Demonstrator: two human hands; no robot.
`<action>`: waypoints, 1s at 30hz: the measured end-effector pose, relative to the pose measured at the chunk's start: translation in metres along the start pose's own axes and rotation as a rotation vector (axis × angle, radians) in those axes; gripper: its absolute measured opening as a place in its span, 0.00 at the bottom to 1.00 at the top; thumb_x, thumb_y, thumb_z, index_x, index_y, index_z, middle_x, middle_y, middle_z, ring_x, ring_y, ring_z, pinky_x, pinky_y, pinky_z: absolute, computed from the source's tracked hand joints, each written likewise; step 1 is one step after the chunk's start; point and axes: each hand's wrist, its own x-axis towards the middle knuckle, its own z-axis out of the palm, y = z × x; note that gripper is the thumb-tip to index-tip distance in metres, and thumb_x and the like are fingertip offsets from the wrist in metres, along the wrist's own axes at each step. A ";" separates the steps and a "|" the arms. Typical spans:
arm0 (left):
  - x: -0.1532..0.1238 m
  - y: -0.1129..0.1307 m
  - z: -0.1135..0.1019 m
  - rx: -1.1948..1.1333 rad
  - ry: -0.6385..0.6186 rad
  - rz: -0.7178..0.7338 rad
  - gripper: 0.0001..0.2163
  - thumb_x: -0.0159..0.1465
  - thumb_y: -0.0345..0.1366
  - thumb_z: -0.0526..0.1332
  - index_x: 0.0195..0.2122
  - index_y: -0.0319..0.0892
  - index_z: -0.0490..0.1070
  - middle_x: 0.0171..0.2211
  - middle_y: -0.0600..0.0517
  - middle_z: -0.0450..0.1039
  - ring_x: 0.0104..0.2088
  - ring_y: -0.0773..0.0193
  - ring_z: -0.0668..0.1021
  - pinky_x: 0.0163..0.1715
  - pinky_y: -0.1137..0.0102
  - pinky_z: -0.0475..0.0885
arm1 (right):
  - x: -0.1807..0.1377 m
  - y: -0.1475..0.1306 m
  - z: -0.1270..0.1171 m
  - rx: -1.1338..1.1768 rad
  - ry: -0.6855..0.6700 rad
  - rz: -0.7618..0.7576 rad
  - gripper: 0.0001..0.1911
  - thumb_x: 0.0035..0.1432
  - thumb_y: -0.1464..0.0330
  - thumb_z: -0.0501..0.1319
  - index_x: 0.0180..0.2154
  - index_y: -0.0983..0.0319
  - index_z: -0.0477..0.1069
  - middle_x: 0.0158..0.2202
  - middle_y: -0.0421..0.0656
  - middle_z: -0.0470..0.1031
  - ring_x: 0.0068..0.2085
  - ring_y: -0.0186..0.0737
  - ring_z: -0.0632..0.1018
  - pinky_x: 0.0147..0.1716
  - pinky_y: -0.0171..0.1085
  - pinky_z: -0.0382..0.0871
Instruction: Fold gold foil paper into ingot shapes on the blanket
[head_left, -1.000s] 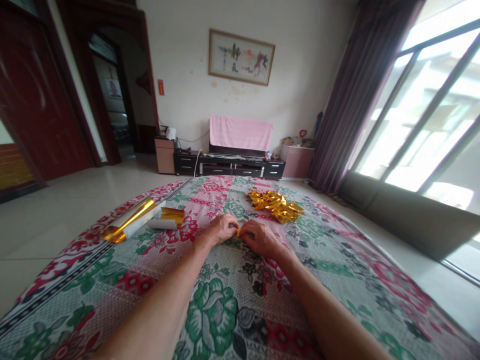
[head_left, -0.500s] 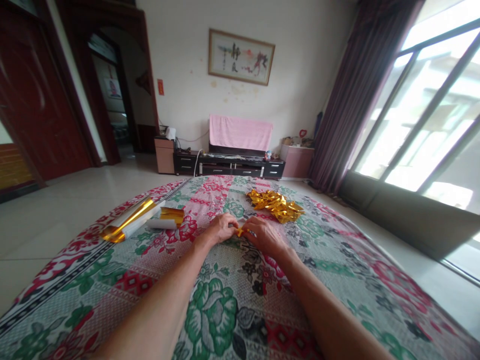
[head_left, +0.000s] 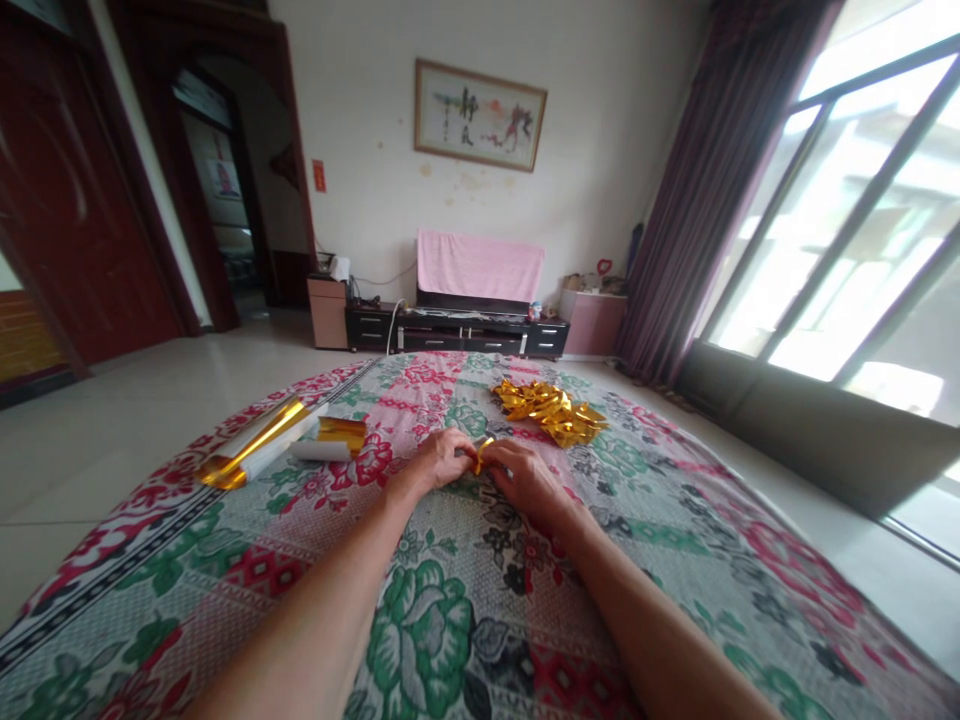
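Observation:
Between my fingertips is a small folded piece of gold foil paper (head_left: pixel 484 455), held just above the patterned cloth (head_left: pixel 424 640). My left hand (head_left: pixel 444 460) pinches its left side, fingers closed. My right hand (head_left: pixel 523 474) grips the right side, also with closed fingers; part of the piece is hidden by them. Just beyond my right hand lies a heap of folded gold foil pieces (head_left: pixel 551 410). Off to the left rests a curled roll of gold foil sheets (head_left: pixel 259 440) with a white underside, and a smaller curled foil sheet (head_left: pixel 341 438) beside it.
The floral cloth covers the wide surface under my arms. Past its far edge stands a low black TV cabinet (head_left: pixel 472 335) with a pink towel (head_left: pixel 480 263) draped over the screen. A window (head_left: pixel 847 220) and a purple curtain (head_left: pixel 697 190) are at right, a red door (head_left: pixel 75 200) at left.
The gold foil piece between my fingers has turned and now stands more upright, showing a curved strip on top. My right hand has shifted slightly. The heap and rolls stay put.

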 end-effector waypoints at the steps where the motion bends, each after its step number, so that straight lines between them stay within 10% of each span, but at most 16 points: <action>1: 0.000 -0.001 0.000 -0.003 0.003 0.001 0.07 0.50 0.31 0.59 0.28 0.42 0.76 0.32 0.51 0.74 0.35 0.65 0.74 0.39 0.72 0.69 | 0.000 0.000 0.001 0.006 0.006 -0.006 0.16 0.54 0.78 0.52 0.43 0.60 0.69 0.41 0.44 0.71 0.42 0.35 0.71 0.43 0.35 0.65; 30: -0.002 0.008 -0.003 0.091 -0.011 -0.049 0.06 0.51 0.30 0.59 0.28 0.43 0.75 0.32 0.53 0.73 0.36 0.66 0.74 0.39 0.73 0.68 | 0.000 0.008 -0.007 -0.184 -0.007 0.176 0.16 0.49 0.79 0.53 0.39 0.60 0.71 0.37 0.43 0.68 0.40 0.36 0.68 0.42 0.35 0.63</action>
